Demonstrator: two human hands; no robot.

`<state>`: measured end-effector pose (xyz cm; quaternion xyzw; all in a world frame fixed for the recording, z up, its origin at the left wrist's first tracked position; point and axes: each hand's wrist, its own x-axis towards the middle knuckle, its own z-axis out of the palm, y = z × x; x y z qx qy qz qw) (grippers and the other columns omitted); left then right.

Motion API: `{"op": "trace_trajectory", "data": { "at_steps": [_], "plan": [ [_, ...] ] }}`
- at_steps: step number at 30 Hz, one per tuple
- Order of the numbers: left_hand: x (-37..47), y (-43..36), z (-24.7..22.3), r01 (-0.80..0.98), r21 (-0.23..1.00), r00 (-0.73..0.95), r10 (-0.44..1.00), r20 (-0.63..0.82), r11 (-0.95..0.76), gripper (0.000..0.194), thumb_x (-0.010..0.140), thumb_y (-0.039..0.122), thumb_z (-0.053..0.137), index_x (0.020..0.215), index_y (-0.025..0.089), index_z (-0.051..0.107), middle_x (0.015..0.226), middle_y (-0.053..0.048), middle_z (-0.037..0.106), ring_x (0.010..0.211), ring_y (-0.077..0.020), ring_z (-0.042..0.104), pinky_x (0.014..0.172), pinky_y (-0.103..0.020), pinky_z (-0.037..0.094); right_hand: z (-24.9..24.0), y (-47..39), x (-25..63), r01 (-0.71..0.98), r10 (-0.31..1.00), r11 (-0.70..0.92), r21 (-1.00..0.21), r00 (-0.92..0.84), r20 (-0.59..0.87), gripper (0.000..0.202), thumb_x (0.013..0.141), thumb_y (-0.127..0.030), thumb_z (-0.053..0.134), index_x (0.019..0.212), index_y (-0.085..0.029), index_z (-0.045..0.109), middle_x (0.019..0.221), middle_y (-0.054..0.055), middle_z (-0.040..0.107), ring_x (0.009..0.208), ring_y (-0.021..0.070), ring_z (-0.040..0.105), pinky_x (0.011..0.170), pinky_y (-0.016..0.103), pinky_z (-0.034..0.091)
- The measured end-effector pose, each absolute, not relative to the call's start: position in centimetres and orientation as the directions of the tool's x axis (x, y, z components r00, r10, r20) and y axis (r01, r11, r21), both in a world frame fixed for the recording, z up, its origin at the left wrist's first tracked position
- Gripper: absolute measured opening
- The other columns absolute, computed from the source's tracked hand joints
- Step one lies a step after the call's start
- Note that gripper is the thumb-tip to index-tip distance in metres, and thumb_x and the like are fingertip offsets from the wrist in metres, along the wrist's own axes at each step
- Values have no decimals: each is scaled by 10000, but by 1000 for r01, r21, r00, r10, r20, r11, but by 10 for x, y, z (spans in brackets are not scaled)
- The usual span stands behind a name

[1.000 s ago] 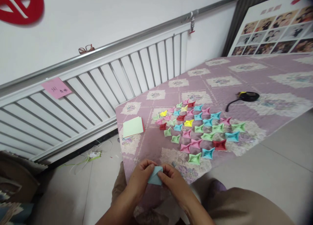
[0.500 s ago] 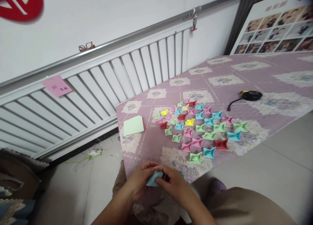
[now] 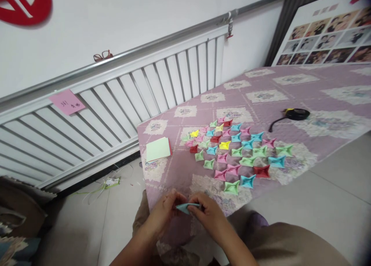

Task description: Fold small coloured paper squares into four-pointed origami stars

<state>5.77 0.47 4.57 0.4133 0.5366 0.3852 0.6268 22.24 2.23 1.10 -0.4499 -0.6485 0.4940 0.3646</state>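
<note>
Flattened since half a second ago: blue paper (image 3: 185, 208) now edge-on.
I see left hand (image 3: 164, 216) and right hand (image 3: 209, 216) pinching it at the bed's near edge (image 3: 174, 192); creasing step, I judge; next needs firm pressing.

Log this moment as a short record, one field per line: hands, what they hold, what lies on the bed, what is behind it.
Left hand: pinches the blue paper at its left end.
Right hand: pinches the same paper at its right end.
Blue paper: folded, held flat over the bed edge.
On the bed: rows of folded pieces in mixed colours, a paper stack, a black tape measure.
Behind: radiator with a pink note; glasses on the pipe.
</note>
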Motion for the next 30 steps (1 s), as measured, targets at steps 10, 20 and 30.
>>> {"op": "trace_trajectory", "data": {
  "at_steps": [10, 20, 30],
  "plan": [
    [63, 6, 43, 212, 923, 19, 943, -333, 322, 180, 703, 323, 645, 772, 158, 626, 632, 20, 545, 618, -125, 460, 610, -249, 349, 6, 22, 221, 38, 955, -81, -996, -282, -89, 173, 746, -383, 596, 787, -217, 614, 667, -24, 549, 619, 142, 478, 583, 259, 357],
    [67, 6, 38, 9, 911, 46, 910, -412, 412, 377, 686, 479, 653, 860, 149, 596, 619, 18, 546, 538, -104, 468, 536, -234, 344, 5, 22, 220, -39, 972, -151, -988, -187, -141, 218, 732, -427, 583, 682, -215, 584, 585, -37, 490, 554, 128, 419, 529, 252, 329],
    [64, 5, 31, 188, 935, 71, 946, -317, 300, 167, 737, 323, 608, 797, 167, 603, 592, 24, 528, 565, -124, 475, 557, -243, 349, 8, 22, 220, 4, 970, -106, -994, -222, -104, 179, 706, -396, 598, 714, -218, 589, 631, -31, 509, 614, 146, 455, 574, 258, 351]
  ]
}}
